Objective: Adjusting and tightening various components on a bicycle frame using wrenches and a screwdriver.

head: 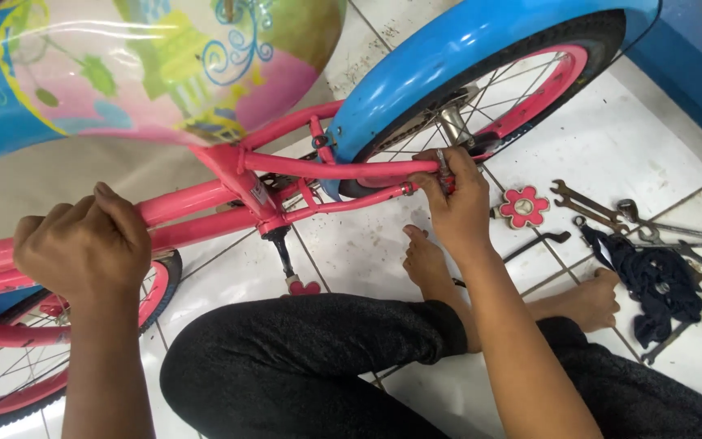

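Left hand: our left hand (83, 244) is closed in a fist around the pink frame tube (180, 213) of the child's bicycle, near the front wheel (10, 382).
Right hand: our right hand (455, 199) is curled and pinching a small metal part at the rear end of the frame, where the pink stays (343, 169) meet the rear axle (453, 123); we cannot tell what the part is.
Bicycle: it lies across our view above our crossed legs, with its blue rear mudguard (448, 57) over the rear wheel (530, 81) and its patterned saddle (148, 65) at upper left.
Floor: on the white tiles (635, 138) to the right lie a pink flower-shaped cap (524, 206), open-ended spanners (591, 207) and a dark cloth (652, 280).
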